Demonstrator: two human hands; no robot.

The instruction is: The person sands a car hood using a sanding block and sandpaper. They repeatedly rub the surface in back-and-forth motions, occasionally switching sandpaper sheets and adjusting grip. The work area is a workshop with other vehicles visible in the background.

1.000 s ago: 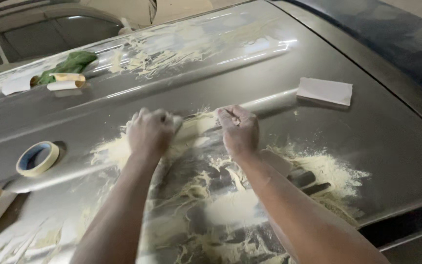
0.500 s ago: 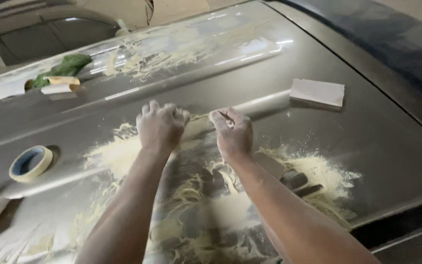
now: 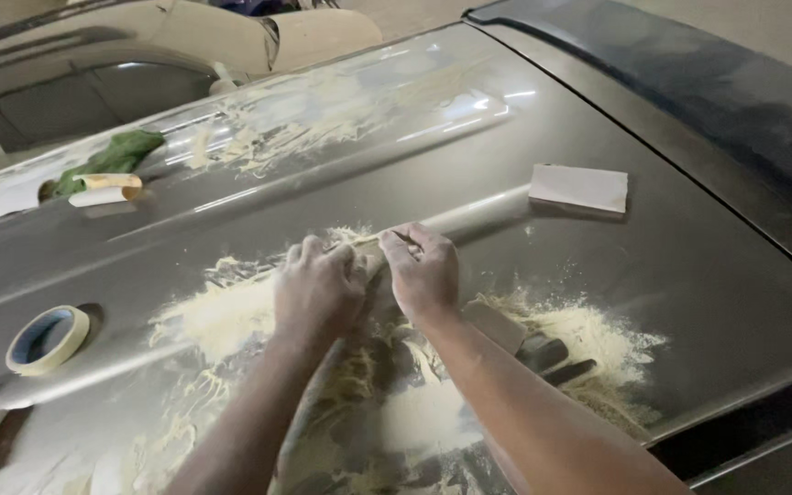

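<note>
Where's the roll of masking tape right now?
The cream masking tape roll lies flat on the grey car panel at the head view's left edge, apart from the left hand.

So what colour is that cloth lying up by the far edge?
Green; the cloth shows clearly in the head view.

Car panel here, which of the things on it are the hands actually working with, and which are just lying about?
In use:
- left hand and right hand, pressed together on the panel's ridge
- small sanding piece under the fingers
- pale sanding dust
- car panel

Lying about:
- masking tape roll
- flat sanding block
- green cloth
- rolled sandpaper
</note>
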